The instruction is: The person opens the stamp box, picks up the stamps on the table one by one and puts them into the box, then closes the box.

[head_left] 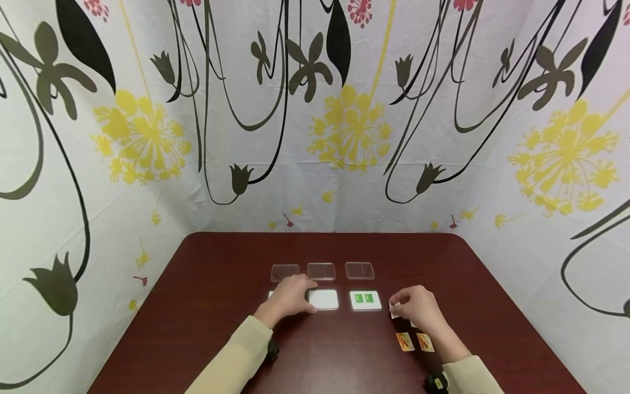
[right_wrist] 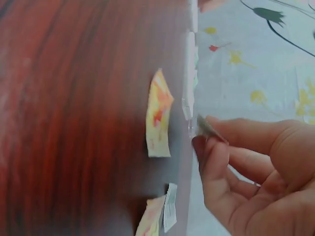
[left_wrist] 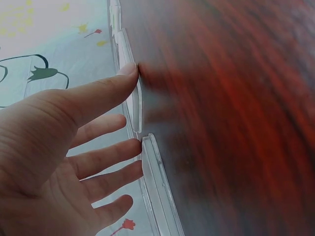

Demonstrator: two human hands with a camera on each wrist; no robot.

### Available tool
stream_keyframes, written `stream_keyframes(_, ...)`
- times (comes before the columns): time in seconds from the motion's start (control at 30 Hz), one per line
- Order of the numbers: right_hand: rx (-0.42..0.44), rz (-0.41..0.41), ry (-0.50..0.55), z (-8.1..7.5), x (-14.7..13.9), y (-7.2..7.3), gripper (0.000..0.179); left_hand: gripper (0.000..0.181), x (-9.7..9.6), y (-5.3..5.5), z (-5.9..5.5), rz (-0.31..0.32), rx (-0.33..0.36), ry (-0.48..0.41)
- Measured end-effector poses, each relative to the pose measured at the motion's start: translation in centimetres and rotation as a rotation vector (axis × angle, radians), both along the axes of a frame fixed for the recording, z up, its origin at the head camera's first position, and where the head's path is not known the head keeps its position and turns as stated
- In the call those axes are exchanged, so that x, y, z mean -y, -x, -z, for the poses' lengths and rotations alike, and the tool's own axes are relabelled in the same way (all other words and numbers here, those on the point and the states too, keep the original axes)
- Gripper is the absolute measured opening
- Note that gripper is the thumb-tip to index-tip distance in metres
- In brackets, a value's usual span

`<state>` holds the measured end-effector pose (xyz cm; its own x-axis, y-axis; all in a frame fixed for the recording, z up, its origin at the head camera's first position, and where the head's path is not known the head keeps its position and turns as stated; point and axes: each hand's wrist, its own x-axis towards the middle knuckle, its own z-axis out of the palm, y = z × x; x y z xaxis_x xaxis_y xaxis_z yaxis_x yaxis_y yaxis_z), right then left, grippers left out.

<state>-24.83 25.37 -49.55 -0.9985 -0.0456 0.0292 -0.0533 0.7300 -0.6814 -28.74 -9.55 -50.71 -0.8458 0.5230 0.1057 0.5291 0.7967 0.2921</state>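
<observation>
Right hand: pinches a small flat piece between thumb and index finger, above the bench; has green pieces to its left, orange pieces nearer the body. Left hand: fingers spread, has a white panel by its thumb, clear trays beyond.

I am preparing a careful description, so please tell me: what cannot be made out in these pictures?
- Leftmost white case, head view: mostly hidden by the left hand.
- Small piece in the right hand, right wrist view: face blurred, nearly edge-on.
- Lower orange piece, right wrist view: cut off by bottom edge.
</observation>
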Motion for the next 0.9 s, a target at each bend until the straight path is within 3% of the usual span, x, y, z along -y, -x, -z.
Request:
stream_keyframes(0.37, -0.013, -0.055, 0.114, 0.3, -1.0, 0.0, 0.033, 0.065, 0.2, -0.1, -0.2, -0.005, 0.008, 0.016)
stream_keyframes(0.63, -0.015, -0.124, 0.196, -0.3, 0.3, -0.3, 0.041, 0.059, 0.5, 0.0, -0.1, -0.028, 0.039, -0.001)
stream_keyframes(0.9, -0.027, -0.16, 0.197, -0.2, 1.6, 0.1, 0.043, 0.055, 0.6, 0.0, -0.4, -0.024, 0.057, 0.009)
